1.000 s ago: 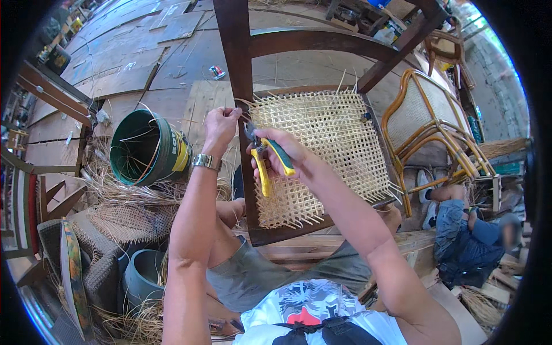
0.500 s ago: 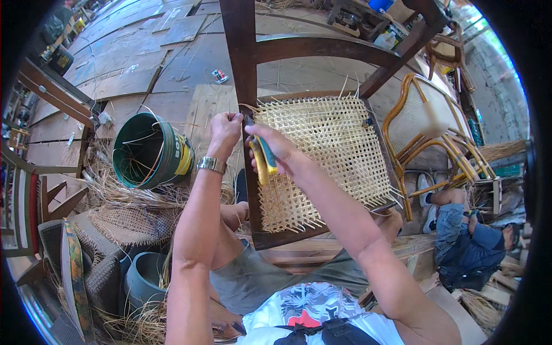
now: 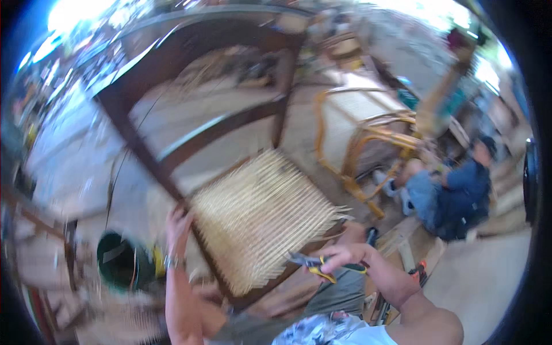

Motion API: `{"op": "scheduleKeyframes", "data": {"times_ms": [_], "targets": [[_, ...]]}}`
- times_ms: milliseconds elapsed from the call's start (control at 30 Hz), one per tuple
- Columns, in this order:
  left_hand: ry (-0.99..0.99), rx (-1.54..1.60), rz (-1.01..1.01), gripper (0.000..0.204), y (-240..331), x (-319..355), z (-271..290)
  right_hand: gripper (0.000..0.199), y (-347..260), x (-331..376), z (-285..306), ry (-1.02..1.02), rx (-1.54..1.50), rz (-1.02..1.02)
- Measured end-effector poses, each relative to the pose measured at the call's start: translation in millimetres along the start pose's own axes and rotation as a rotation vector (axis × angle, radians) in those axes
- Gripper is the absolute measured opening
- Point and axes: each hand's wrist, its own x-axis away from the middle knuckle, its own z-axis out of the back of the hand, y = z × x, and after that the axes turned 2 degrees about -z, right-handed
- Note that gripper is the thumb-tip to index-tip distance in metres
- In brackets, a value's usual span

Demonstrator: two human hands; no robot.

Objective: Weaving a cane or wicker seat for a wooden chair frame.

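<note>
Across the dark-brown wooden chair [image 3: 230, 127], the pale woven-cane seat [image 3: 259, 213] looks filled, loose ends [image 3: 340, 213] untrimmed; my right hand [image 3: 352, 254] grips yellow-handled metal pliers [image 3: 314, 263], my left hand [image 3: 179, 225] touches the chair, grip unclear.

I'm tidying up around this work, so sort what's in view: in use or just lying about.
In use:
Dark brown wooden chair, left hand at its frame
Its pale woven cane seat
Yellow-handled metal cutters in the right hand

Apparently just lying about:
Round dark-green bucket
Golden-brown curved-frame chair
</note>
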Motion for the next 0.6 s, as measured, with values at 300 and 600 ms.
{"op": "scheduleKeyframes", "data": {"times_ms": [300, 600], "targets": [[0.266, -0.141, -0.021, 0.064, -2.2, 11.9, -7.8, 0.087, 235.8, 182.1, 12.2, 0.938, 0.33, -0.568], [0.799, -0.792, -0.418, 0.051, -34.1, 37.2, 1.2, 0.084, 367.6, 185.2, -9.6, 1.454, 0.697, -0.778]]}}
